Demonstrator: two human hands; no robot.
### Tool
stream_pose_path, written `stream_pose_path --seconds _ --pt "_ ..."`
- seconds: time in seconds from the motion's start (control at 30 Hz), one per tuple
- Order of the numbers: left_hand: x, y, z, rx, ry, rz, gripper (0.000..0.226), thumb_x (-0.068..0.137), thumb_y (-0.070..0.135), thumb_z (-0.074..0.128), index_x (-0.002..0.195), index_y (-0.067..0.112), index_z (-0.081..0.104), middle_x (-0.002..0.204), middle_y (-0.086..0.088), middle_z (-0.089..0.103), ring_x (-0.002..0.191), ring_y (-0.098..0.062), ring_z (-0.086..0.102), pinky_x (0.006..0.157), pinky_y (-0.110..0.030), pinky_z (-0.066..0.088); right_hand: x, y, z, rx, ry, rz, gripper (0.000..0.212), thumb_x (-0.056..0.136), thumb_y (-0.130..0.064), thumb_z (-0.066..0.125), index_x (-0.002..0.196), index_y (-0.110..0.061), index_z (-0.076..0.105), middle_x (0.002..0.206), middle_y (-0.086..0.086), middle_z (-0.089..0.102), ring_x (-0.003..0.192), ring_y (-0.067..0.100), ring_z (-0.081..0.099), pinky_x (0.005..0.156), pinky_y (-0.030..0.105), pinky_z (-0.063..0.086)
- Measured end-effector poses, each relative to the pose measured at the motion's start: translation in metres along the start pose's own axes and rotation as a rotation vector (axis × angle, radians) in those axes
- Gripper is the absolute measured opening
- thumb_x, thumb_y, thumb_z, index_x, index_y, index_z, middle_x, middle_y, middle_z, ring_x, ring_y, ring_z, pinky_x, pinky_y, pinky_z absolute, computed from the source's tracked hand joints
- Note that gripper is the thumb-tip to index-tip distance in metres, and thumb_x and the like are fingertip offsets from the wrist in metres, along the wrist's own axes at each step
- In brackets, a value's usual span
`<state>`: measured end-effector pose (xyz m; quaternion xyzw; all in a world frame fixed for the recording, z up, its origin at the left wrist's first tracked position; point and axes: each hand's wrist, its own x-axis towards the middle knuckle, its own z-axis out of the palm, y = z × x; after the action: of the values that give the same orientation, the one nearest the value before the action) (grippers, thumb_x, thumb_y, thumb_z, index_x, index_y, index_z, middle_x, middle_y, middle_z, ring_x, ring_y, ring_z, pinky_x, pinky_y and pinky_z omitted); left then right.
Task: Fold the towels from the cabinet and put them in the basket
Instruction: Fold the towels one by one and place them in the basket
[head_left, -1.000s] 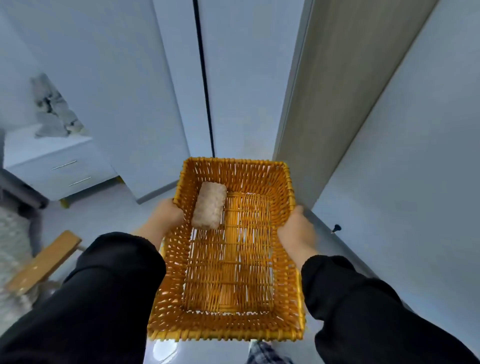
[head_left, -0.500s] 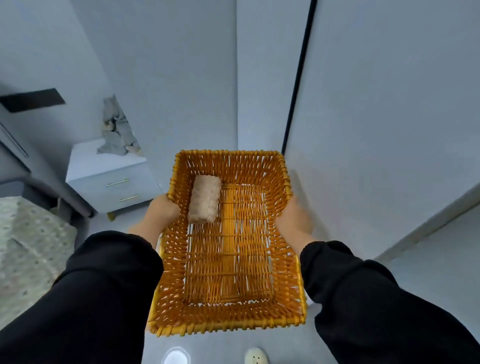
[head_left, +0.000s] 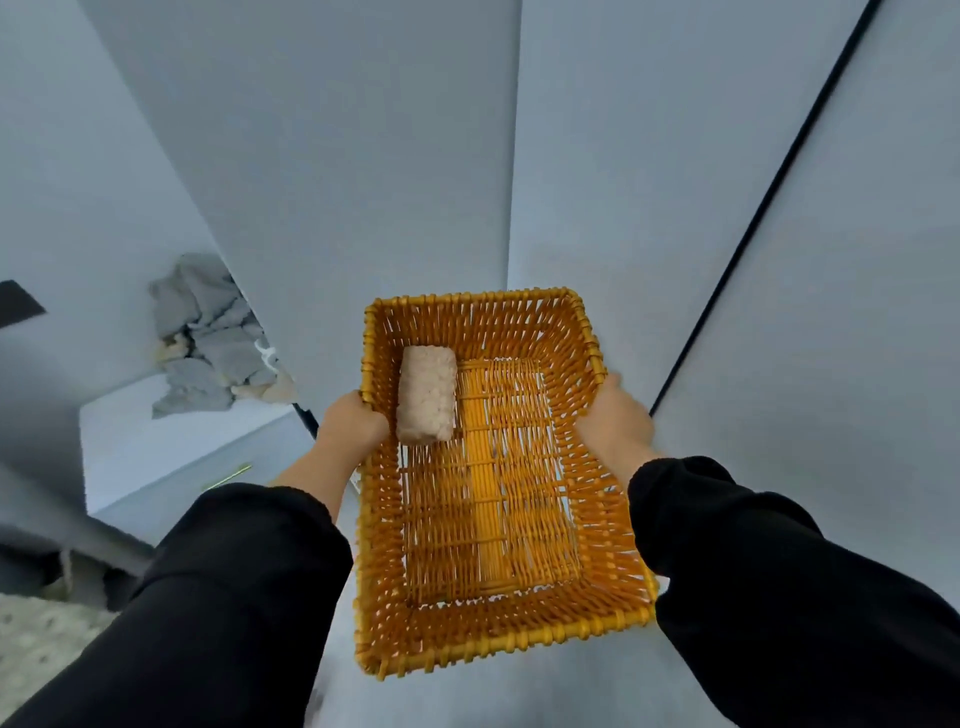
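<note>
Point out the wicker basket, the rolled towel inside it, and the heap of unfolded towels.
wicker basket (head_left: 519, 643), head view, near rim
rolled towel (head_left: 427, 402), head view, middle of the roll
heap of unfolded towels (head_left: 208, 338), head view, central grey cloth

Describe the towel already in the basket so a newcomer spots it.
Find the orange wicker basket held in front. Against its left wall, by the left hand, lies the beige towel. It is tightly rolled; the grey towels on the cabinet are crumpled.

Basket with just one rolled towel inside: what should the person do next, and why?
Probably set the basket down by the white drawer unit: the left hand and right hand grip its sides, one rolled towel lies inside, and crumpled grey towels wait there unfolded.
</note>
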<state>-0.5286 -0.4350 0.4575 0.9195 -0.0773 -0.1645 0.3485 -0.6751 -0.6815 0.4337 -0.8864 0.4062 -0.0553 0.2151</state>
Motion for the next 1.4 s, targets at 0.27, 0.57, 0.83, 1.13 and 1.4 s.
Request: stream_pose_path --seconds 0.27,0.57,0.83,1.13,1.4 --pt "0.104 0.000 -0.015 0.073 -0.245 0.085 0.012 0.080 -0.004 0.054 0.087 0.004 0.058 0.082 -0.012 0.059 0.083 -0.031 0.057 0.071 -0.034 0.043 0.011 -0.035 0.029 0.060 0.043 0.187 0.022 0.085 -0.008 0.049 0.099 -0.014 0.034 0.072 -0.001 0.047 0.058 0.015 0.045 0.053 0.030 0.033" --pt "0.192 0.013 0.024 0.114 -0.424 0.155 0.018 0.081 -0.003 0.054 0.092 0.010 0.058 0.082 -0.005 0.059 0.077 -0.023 0.057 0.066 -0.028 0.040 0.064 -0.032 0.073 0.144 0.060 0.350 0.018 0.084 -0.005 0.046 0.098 -0.010 0.036 0.071 0.000 0.046 0.057 0.016 0.044 0.052 0.030 0.033" --pt "0.253 0.002 0.047 0.167 -0.571 0.260 0.018 0.083 0.003 0.056 0.081 0.021 0.058 0.076 0.005 0.059 0.070 -0.013 0.054 0.059 -0.023 0.039 0.070 -0.042 0.112 0.154 0.069 0.489 0.023 0.080 0.000 0.046 0.100 -0.008 0.037 0.073 0.006 0.052 0.065 0.025 0.052 0.052 0.031 0.037" --pt "0.315 -0.041 0.089 0.372 -0.621 0.367 0.013 0.086 0.028 0.058 0.079 0.019 0.064 0.076 0.000 0.067 0.063 -0.018 0.061 0.050 -0.022 0.039 0.057 -0.071 0.189 0.218 0.158 0.917 0.030 0.084 -0.004 0.048 0.113 -0.002 0.039 0.083 0.009 0.052 0.082 0.035 0.058 0.065 0.034 0.040" --pt "0.325 -0.133 0.146 0.421 -0.573 0.323 0.017 0.085 0.011 0.056 0.071 0.021 0.055 0.070 0.003 0.059 0.056 -0.011 0.049 0.046 -0.020 0.031 0.033 -0.045 0.297 0.352 0.108 1.056 0.015 0.088 -0.016 0.052 0.098 -0.014 0.042 0.093 0.008 0.058 0.085 0.029 0.057 0.077 0.038 0.048"
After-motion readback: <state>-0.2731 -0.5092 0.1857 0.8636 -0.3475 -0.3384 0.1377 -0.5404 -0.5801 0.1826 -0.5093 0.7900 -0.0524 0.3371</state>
